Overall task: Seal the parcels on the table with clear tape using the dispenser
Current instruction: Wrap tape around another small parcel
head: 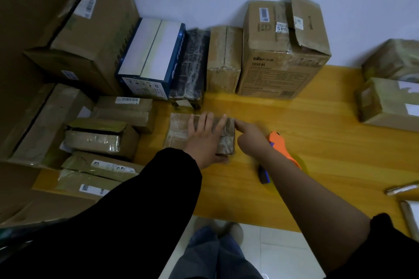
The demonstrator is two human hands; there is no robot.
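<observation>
While your left hand pins the small parcel mid-table, fingers flat, your right hand pokes its end; whether it grips the dispenser is unclear. If the parcel slips, the seal could go crooked.

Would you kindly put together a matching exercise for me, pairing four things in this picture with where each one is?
Things:
1. left hand
2. right hand
3. orange dispenser
4. blue-and-white box

Places:
A. at the back, by the wall
B. flat on top of the small parcel
C. beside the right wrist, partly hidden by the forearm
D. one straight finger touching the small parcel's right end

Pairs: 1-B; 2-D; 3-C; 4-A
</observation>
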